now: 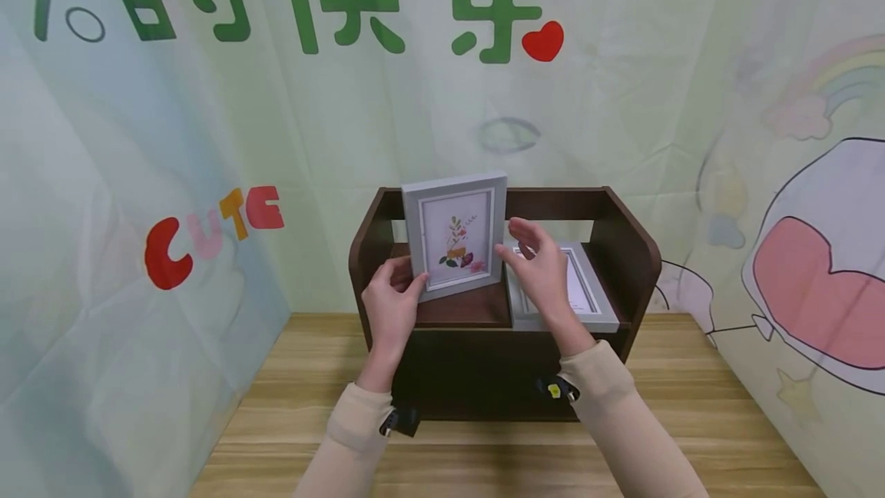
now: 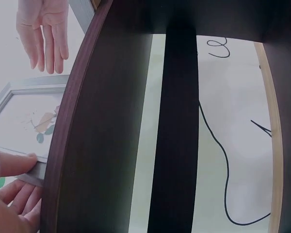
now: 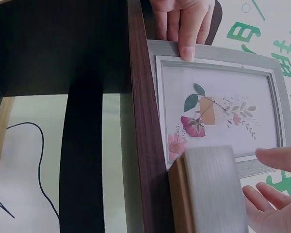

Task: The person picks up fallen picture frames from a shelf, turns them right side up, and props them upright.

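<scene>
A grey picture frame with a pressed-flower picture stands upright, leaning slightly back, on the left part of a dark brown shelf. At its lower left corner my left hand pinches it, thumb on the front and fingers behind. My right hand is beside the right edge, thumb tip close to the border and fingers extended. In the left wrist view, those right fingers hang straight, apart from the frame. A second grey picture frame lies flat on the shelf's right part, partly hidden by my right hand.
The shelf has raised side panels and a back rail. It stands on a wood-grain table. Behind and at both sides hangs a printed cloth with green characters and cartoon drawings.
</scene>
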A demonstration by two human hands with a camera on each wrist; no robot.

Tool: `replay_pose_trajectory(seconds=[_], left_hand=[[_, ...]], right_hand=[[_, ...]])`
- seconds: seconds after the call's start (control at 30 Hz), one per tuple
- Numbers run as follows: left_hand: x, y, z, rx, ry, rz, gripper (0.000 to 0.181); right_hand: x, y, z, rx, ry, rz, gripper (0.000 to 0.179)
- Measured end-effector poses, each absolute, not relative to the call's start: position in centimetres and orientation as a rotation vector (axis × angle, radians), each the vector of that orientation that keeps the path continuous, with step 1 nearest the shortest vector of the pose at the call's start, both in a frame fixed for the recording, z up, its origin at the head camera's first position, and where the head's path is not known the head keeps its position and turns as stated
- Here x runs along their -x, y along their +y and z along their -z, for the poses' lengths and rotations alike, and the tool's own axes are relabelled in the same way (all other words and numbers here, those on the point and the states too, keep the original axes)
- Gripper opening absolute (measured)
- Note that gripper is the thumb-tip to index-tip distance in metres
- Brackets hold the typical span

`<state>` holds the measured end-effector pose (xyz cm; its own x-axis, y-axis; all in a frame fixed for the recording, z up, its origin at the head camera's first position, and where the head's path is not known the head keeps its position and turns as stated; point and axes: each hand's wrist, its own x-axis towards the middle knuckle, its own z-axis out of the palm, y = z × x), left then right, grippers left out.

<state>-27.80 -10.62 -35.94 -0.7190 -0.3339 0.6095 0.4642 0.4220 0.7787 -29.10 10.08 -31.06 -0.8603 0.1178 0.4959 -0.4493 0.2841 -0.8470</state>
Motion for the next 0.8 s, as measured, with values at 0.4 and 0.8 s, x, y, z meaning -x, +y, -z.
replay_pose_trajectory(seconds=[0.4, 0.8], left_hand=[[27.6, -9.8, 36.7, 0.152, -1.853, 1.351, 0.027], [27.5, -8.9, 37.1, 0.169, -1.792, 1.316, 0.027]], right_hand=[[28.9, 10.2, 30.7, -0.352, -2.049, -1.532, 0.045], [29.0, 10.0, 30.0, -0.425, -2.013, -1.509, 0.045]])
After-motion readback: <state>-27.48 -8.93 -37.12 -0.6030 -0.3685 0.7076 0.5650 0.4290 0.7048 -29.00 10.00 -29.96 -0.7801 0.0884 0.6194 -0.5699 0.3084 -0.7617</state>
